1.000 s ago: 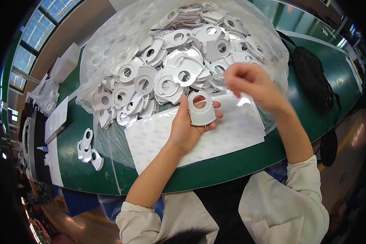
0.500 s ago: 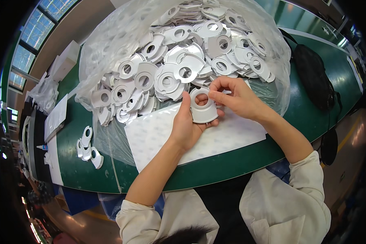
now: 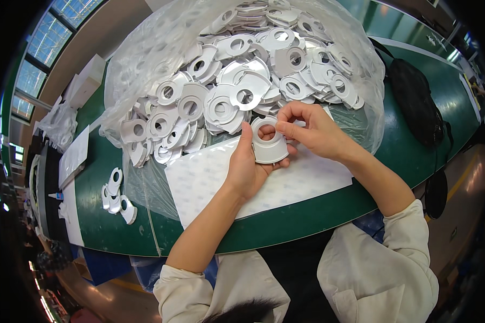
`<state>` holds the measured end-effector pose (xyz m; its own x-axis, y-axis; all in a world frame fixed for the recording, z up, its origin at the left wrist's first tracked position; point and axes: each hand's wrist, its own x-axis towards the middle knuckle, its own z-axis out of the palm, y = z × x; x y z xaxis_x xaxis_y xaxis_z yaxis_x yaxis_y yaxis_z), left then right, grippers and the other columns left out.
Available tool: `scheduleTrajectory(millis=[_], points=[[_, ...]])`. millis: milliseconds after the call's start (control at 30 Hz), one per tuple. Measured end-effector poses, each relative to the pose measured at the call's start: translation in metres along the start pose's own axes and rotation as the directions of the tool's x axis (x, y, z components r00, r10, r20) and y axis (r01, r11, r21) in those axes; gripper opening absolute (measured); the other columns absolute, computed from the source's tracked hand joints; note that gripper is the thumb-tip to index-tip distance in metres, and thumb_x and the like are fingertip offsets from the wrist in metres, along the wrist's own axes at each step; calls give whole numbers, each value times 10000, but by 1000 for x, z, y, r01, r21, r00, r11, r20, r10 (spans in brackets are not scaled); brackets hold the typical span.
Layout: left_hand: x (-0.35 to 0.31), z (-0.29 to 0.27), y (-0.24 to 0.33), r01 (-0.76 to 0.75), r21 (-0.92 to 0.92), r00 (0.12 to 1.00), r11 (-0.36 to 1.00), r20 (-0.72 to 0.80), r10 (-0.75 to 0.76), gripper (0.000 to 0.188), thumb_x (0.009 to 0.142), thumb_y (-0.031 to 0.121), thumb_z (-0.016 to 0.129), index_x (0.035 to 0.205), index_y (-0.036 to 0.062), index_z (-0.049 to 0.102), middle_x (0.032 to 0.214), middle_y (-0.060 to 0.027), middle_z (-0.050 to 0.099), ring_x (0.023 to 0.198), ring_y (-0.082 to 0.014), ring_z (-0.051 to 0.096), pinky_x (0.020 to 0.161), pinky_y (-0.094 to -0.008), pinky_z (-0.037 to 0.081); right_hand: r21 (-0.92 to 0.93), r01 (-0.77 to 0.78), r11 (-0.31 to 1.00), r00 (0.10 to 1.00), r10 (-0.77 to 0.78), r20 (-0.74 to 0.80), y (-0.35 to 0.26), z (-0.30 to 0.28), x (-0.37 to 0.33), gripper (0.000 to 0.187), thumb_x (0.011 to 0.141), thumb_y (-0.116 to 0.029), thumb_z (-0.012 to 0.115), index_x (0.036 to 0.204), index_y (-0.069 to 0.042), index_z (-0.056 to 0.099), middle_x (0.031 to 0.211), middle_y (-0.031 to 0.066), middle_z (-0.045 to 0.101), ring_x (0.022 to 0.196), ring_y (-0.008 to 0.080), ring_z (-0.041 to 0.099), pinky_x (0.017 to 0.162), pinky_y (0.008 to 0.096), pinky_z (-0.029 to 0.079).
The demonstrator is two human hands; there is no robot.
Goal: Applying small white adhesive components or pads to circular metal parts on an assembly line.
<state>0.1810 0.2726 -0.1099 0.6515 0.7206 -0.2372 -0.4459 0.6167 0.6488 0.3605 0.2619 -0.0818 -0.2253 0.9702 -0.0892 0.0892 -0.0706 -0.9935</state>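
My left hand (image 3: 248, 169) cradles a white plastic ring-shaped part (image 3: 270, 149) with a round hole, thumb along its left side. My right hand (image 3: 310, 129) pinches the top rim of the same part with thumb and forefinger. Both hands hover over a white dotted sheet (image 3: 210, 180) lying on the green table (image 3: 118, 231). Just behind them a clear plastic bag (image 3: 145, 59) lies open, heaped with several identical white ring parts (image 3: 226, 102).
Three white ring parts (image 3: 116, 194) lie loose on the table at the left. A black bag (image 3: 415, 102) rests at the right. White sheets and boxes (image 3: 75, 156) sit at the far left. The table's curved front edge runs close to my body.
My right hand came down from the bag to the part in my left hand and now pinches its rim. The left hand has shifted slightly.
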Motion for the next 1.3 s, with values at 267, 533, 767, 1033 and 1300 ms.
scheduleTrajectory(millis=[267, 533, 767, 1033, 1300], points=[[0, 0, 0, 6, 9, 1000, 1000, 17, -6, 562, 993, 532, 149, 1096, 82, 469, 1083, -116, 566, 926, -257, 604, 704, -374, 480, -9, 10, 1000, 1000, -10, 5, 0, 0, 0, 149, 903, -175, 616, 905, -34, 571, 832, -14, 569, 736, 60, 517, 613, 226, 454], [-1, 1, 0, 5, 12, 1000, 1000, -2, -5, 640, 974, 576, 161, 1151, 39, 461, 1081, -121, 574, 905, -232, 612, 694, -346, 498, -18, 7, 1000, 1000, -7, 5, -1, 1, -1, 147, 904, -170, 615, 906, -30, 569, 835, -12, 566, 737, 61, 515, 609, 223, 452], [0, 2, 2, -1, 41, 1000, 999, 19, 0, 433, 1006, 443, 300, 1096, 70, 500, 1072, -99, 581, 902, -225, 613, 693, -351, 491, -25, 27, 999, 1000, -27, 3, -3, 1, -1, 139, 899, -162, 619, 891, -32, 569, 816, -18, 561, 713, 52, 508, 596, 215, 444], [-3, 7, 4, 4, 113, 999, 994, -35, 0, 221, 964, 185, 429, 1129, 50, 489, 1033, -101, 598, 888, -196, 625, 679, -322, 508, -11, 22, 1000, 1000, -22, 16, -7, 3, -3, 121, 890, -138, 626, 866, -34, 569, 810, -16, 560, 674, 41, 512, 570, 197, 432], [-3, 6, 4, -11, 113, 1000, 993, -27, 14, 211, 952, 145, 424, 1116, 26, 484, 1014, -101, 593, 856, -189, 629, 645, -322, 511, -5, 51, 999, 999, -51, 10, -9, 5, -4, 123, 881, -119, 636, 844, -28, 562, 845, 8, 548, 564, 76, 561, 532, 206, 442]])
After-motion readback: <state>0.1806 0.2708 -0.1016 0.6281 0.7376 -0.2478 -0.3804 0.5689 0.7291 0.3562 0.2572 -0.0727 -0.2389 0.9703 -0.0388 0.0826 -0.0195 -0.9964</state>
